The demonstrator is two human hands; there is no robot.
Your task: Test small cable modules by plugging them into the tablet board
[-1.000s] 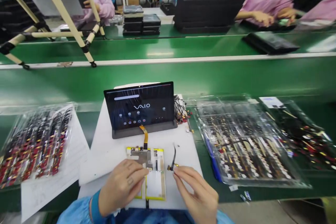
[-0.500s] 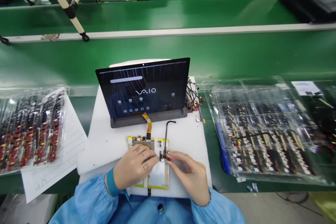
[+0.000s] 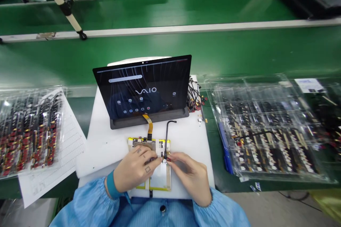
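Observation:
A small yellow-edged circuit board fixture (image 3: 160,181) lies on a white pad (image 3: 106,145) in front of me. My left hand (image 3: 134,172) rests on the board, fingers curled and pressing it near its middle. My right hand (image 3: 190,177) pinches the lower end of a thin black flex cable (image 3: 166,136) at the board; the cable stands up and bends right at its top. An orange ribbon (image 3: 148,124) runs from the board up to a tablet (image 3: 142,87) with a lit VAIO screen, propped on a dark stand.
Clear plastic trays of black cable parts (image 3: 266,131) sit to the right, another tray (image 3: 29,131) on a paper sheet to the left. Loose cables (image 3: 195,99) lie beside the tablet. A green conveyor belt (image 3: 170,7) runs behind, with a pipe frame (image 3: 66,3) far left.
The view tilted down towards the bench. My right hand carried the black cable left to the board, where both hands now meet; since half a second ago little has moved.

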